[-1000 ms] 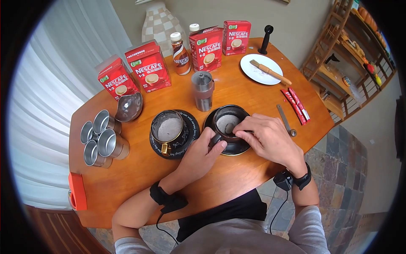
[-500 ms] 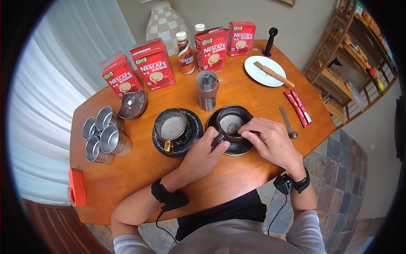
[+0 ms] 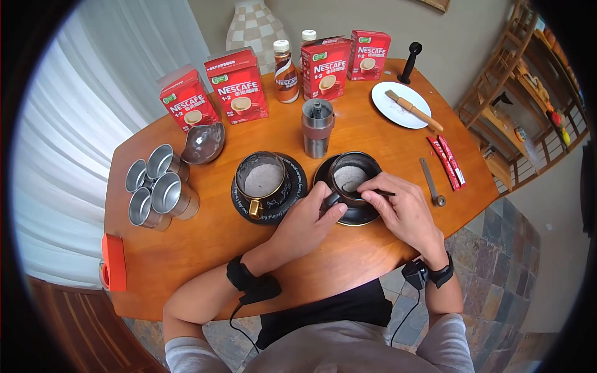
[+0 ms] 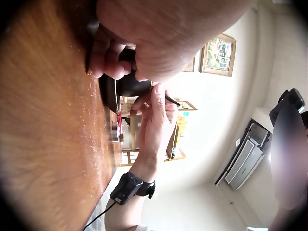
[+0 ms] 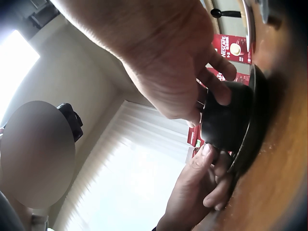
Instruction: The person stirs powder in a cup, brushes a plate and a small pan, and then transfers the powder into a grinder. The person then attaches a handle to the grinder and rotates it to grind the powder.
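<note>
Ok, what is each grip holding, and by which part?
The left grip holds the black-handled cup by its handle; the right grip pinches a spoon by its handle.

Soft daylight; dark fisheye edges; bright window glare.

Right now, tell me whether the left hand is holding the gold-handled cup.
No, the left hand grips the black-handled cup, while the gold-handled cup stands apart from both hands.
</note>
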### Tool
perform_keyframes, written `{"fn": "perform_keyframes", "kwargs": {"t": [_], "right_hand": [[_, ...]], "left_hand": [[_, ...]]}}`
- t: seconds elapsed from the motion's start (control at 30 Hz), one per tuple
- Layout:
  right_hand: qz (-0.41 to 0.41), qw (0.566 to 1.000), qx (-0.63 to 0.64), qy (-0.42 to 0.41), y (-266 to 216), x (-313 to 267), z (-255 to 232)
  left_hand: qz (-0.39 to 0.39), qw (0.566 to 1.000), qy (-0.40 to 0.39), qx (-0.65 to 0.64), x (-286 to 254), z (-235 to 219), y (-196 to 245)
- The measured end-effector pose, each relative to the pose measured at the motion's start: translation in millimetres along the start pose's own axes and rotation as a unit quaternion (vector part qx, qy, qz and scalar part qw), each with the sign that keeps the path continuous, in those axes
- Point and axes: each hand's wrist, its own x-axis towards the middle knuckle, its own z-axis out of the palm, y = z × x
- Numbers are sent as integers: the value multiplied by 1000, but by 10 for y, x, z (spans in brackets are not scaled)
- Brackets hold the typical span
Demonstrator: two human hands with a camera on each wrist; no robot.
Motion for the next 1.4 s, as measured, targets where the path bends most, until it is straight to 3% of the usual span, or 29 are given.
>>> {"fn": "perform_keyframes", "kwargs": {"t": [0.2, 0.3, 0.37, 0.5, 0.6, 0.7, 0.9, 1.0, 1.2, 1.4], "right_hand": [[-24, 999, -17, 33, 24, 65, -24], [-17, 998, -48, -30, -24, 82, -117], [-22, 999, -39, -28, -41, 103, -114], [-25, 998, -57, -28, -44, 133, -101], [-22, 996, -43, -70, -65, 127, -180], [0, 999, -29, -37, -50, 147, -130], [-20, 997, -37, -62, -34, 151, -183], [-19, 999, -43, -16, -32, 181, -134], [-31, 997, -26, -69, -16, 173, -189], [-43, 997, -41, -51, -1, 176, -148]], "left_hand": [[20, 1000, 13, 17, 25, 23, -101], [5, 1000, 8, 25, 7, 2, -29], [-20, 999, 0, 25, -1, -8, 8], [5, 1000, 9, 19, 5, 6, -35], [0, 1000, 6, 17, 9, 3, -42], [-3, 1000, 2, 18, 7, 2, -35], [-13, 1000, 1, 0, -4, -1, 7], [-14, 1000, -3, -11, 5, 2, 15], [-18, 1000, -5, -24, 0, 7, 13], [-38, 999, -1, -5, -11, -10, 55]]}}
